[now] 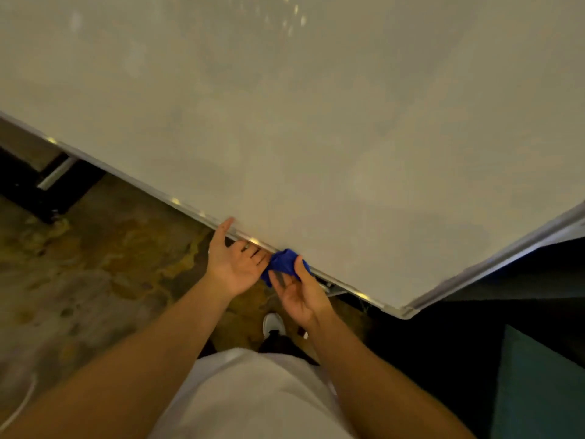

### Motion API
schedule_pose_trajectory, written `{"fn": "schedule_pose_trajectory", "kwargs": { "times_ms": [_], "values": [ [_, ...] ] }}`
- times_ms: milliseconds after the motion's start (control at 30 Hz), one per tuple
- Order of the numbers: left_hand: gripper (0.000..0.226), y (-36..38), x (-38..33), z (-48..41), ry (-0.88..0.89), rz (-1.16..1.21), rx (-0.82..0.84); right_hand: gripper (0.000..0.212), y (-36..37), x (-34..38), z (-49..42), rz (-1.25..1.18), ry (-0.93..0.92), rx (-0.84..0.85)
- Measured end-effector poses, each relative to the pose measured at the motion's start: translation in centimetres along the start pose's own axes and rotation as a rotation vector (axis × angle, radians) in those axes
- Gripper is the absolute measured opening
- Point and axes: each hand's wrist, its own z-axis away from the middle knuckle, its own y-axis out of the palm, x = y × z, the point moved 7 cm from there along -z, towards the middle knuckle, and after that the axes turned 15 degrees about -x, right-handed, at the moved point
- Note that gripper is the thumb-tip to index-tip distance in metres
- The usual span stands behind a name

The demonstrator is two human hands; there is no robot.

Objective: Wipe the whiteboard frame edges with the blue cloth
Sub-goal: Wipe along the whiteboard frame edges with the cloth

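The blue cloth [282, 264] is bunched against the whiteboard's lower frame edge [190, 210], pinched between the right hand's [300, 296] thumb and fingertips. The left hand [235, 264] lies just beside it, palm up, fingers curled loosely under the rail, thumb stretched along it; it touches the cloth's near end without clearly gripping. The edge runs diagonally, up-left beyond the left thumb, down-right past the right fingers to the corner [405, 312]. The shorter stretch toward that corner looks unobstructed, so the right hand is better placed to slide there
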Motion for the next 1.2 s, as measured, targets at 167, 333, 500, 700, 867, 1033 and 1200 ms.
{"fn": "schedule_pose_trajectory", "kwargs": {
  "times_ms": [167, 333, 500, 700, 867, 1033, 1200],
  "values": [
    [0.067, 0.2, 0.8, 0.3, 0.068, 0.085, -0.013, 0.034, -1.9, 1.8, 4.1, 0.472, -0.014, -0.145],
    [0.063, 0.3, 1.2, 1.7, 0.088, 0.136, 0.035, 0.030, 2.8, 6.2, 12.5, 1.192, -0.709, 0.157],
    [0.082, 0.5, 3.3, 2.0, 0.050, 0.225, 0.164, 0.046, 13.9, 4.3, 16.6, 1.936, -1.492, 0.694],
    [0.093, 1.2, 6.0, 1.8, -0.051, 0.428, 0.054, 0.040, 18.8, -1.7, 11.6, 3.071, -1.963, 1.196],
    [0.093, 2.5, 6.0, 1.1, -0.025, 0.519, 0.006, 0.073, 18.5, -2.8, 6.8, 3.299, -1.958, 1.434],
    [0.091, 3.7, 6.4, -0.6, 0.018, 0.657, -0.009, 0.075, 16.4, -3.7, 2.6, 3.262, -2.158, 1.809],
    [0.097, 3.5, 6.2, 0.1, 0.071, 0.733, -0.101, 0.053, 15.4, -5.5, 0.7, 3.547, -2.048, 1.755]
  ]
}}
